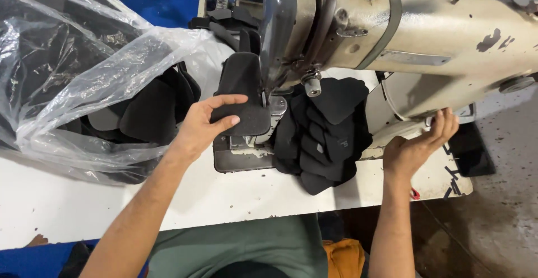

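Fingers of my left hand (208, 122) pinch a black padded fabric piece (241, 90) flat on the needle plate (246, 149) under the sewing machine (403, 37) head; right hand (420, 146) open, palm up, fingertips touching the machine's base; stack of stitched black pieces (325, 132) just right of the needle.

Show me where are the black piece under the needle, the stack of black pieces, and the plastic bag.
black piece (242, 96), head view, its middle.
stack (325, 135), head view, its centre.
plastic bag (61, 71), head view, its clear front.
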